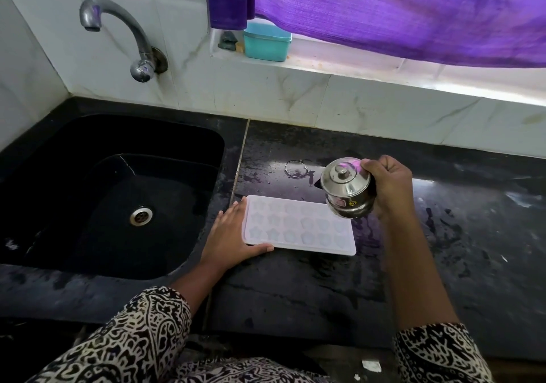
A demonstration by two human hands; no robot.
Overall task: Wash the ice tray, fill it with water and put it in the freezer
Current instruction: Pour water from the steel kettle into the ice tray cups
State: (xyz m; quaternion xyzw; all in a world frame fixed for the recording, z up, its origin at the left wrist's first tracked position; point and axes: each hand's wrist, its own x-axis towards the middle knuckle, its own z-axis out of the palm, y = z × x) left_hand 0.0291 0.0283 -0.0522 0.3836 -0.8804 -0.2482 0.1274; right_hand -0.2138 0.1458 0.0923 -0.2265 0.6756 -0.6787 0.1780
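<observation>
Ice tray [300,226]: flat, rectangular, translucent white plastic with rounded corners. It lies on the counter [295,294] just right of the sink [189,158]. The moulded cells at the sink-side end are star-shaped; those farther from the sink are too soft to make out. Whether any water is in them, you cannot tell.

Your left hand [233,235] rests against the tray's sink-side end, fingers straight and close together along that short edge, thumb stretched along the near long edge.

Your right hand [390,187] is farther right of the sink, fingers curled round a steel pot [348,190]. The pot is round-bellied and polished, with a domed lid and a small knob, and it is tilted with the lid towards the sink over the tray's far corner.

The sink is a deep, glossy black basin with a metal drain ring. Behind it a curved chrome tap [118,28] comes out of pale marbled tiles. The counter right of the sink is dark stone, wet and streaked. Your sleeves [141,332] are black-and-cream patterned cloth.
</observation>
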